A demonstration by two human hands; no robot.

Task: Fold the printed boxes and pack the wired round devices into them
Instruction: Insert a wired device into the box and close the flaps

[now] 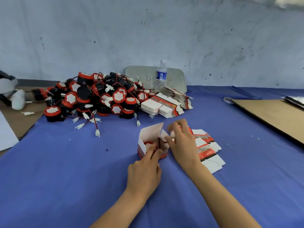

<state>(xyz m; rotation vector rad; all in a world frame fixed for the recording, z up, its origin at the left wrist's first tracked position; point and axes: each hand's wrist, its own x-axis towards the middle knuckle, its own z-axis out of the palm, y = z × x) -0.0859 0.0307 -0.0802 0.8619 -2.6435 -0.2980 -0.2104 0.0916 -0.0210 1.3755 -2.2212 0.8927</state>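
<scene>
Printed box (pixel 148 137), standing open between both hands, is holding one round device (pixel 147 143). Left hand (pixel 144 173) is pressing straight fingers down onto the device. Right hand (pixel 182 142) is pinching the box's right-side flap. Flat boxes (pixel 210 155) are lying beneath and right of the right hand. Blue cloth (pixel 82 170) is stretching left of the left hand, and the device pile (pixel 98 96) is lying beyond it.
</scene>
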